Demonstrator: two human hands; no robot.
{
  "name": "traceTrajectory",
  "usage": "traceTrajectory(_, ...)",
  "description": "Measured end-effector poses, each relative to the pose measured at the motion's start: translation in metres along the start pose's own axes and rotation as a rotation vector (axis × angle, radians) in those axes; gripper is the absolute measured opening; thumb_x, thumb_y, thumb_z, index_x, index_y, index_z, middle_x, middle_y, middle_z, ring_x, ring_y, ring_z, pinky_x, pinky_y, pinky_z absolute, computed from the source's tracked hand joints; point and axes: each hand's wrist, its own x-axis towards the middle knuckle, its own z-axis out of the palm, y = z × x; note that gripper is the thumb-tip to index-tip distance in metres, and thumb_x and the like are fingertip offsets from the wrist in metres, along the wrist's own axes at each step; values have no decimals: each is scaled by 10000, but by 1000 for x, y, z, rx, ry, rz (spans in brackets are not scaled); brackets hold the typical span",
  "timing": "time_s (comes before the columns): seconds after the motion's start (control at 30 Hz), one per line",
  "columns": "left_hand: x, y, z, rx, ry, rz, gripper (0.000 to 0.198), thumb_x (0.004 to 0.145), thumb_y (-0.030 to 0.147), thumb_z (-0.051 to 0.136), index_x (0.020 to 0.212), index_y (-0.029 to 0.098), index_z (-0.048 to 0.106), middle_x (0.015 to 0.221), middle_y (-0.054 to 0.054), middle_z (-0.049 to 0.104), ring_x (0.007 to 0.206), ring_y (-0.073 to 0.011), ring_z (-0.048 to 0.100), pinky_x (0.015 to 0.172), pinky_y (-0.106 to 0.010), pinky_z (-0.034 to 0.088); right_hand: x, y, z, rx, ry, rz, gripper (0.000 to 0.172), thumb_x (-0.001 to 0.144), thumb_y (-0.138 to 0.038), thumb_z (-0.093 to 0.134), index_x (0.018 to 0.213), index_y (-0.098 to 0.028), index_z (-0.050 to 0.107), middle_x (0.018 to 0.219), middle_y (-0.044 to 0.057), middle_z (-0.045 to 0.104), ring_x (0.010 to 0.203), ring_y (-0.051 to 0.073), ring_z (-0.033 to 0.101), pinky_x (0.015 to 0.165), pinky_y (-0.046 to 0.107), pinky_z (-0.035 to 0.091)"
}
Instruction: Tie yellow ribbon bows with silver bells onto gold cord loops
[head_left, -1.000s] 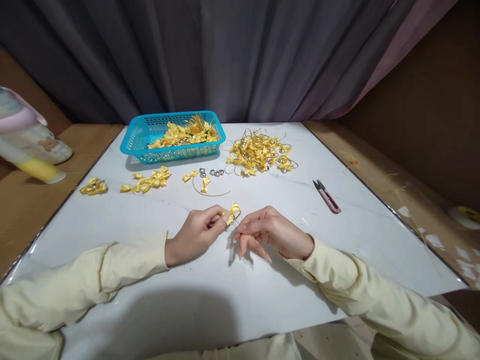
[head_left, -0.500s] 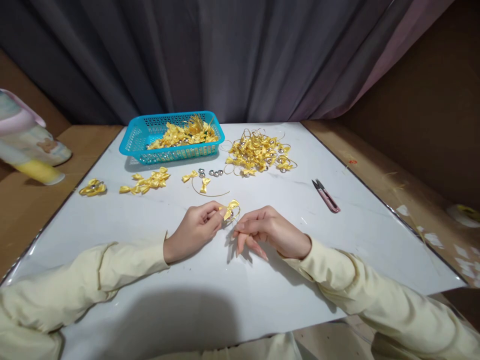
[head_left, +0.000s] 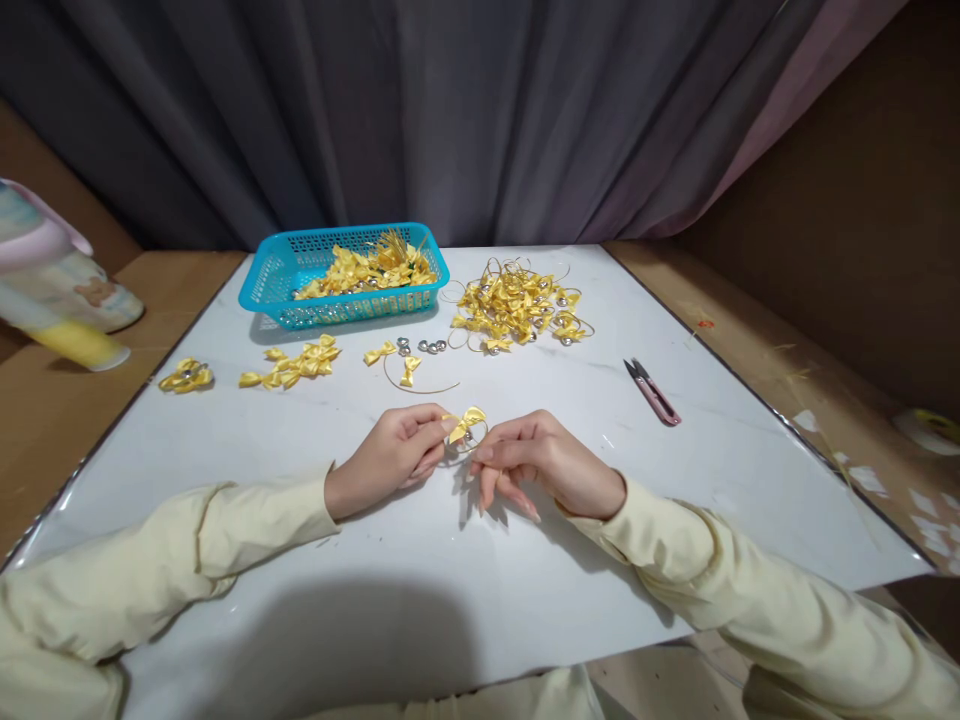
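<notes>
Just above the white table (head_left: pixel 420 600), my left hand (head_left: pixel 390 458) pinches a small yellow ribbon bow (head_left: pixel 466 422) between thumb and forefinger. My right hand (head_left: pixel 546 460) meets it from the right, its thumb and forefinger pinched at the thin gold cord loop under the bow, the other fingers curled downward. Both sleeves are pale yellow. Whether a small bell hangs on the loop is hard to make out.
A turquoise basket (head_left: pixel 270 285) of yellow bows stands at the back. To its right lies a heap of finished bows with gold loops (head_left: pixel 517 305). Loose bows (head_left: pixel 296 362), several silver bells (head_left: pixel 429 346) and another bow piece (head_left: pixel 186 375) lie left. Pink thread snips (head_left: pixel 652 392) rest right.
The bow has turned and shifted slightly right between my fingertips, and my hands have drawn a little closer together. Everything else on the table is unmoved.
</notes>
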Motion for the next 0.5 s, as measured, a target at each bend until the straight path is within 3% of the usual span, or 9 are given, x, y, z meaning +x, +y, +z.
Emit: traceTrajectory(0.5, 0, 1, 0, -11, 6, -21, 236, 834, 320, 513, 675, 147, 495, 377, 97, 337, 299, -17, 234, 313, -135, 181, -1, -2, 0, -10, -27, 20, 163, 668, -214, 578, 614, -69, 629, 528, 86, 669, 274, 60, 411, 284, 174, 325)
